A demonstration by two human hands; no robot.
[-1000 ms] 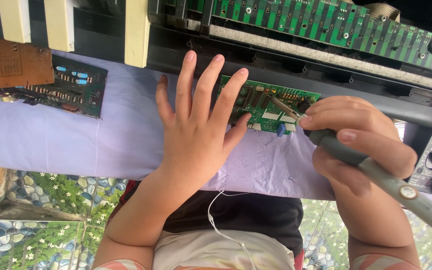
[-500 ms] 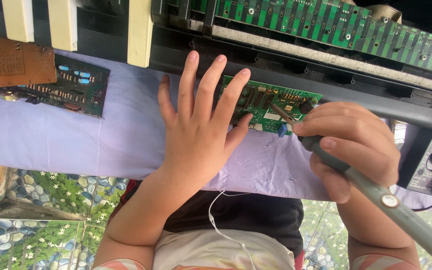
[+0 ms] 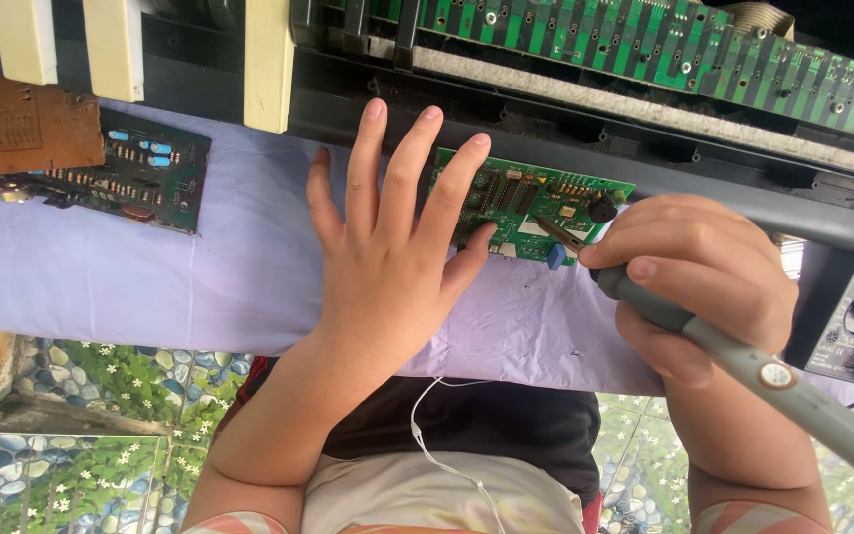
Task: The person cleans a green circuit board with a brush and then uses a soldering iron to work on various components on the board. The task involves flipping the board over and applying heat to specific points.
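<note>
Right hand (image 3: 694, 272) clamps soldering iron (image 3: 743, 361); left hand (image 3: 387, 257) flat, splayed, covering green board (image 3: 546, 203) edge.

Bare forearms, black top, pink-striped sleeve cuffs.

Bright, even daylight; soft shadows, sharp pic, no glare.

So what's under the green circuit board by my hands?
The green circuit board lies on a lilac cloth. The left hand covers its left part; what's beneath the cloth is hidden.
</note>
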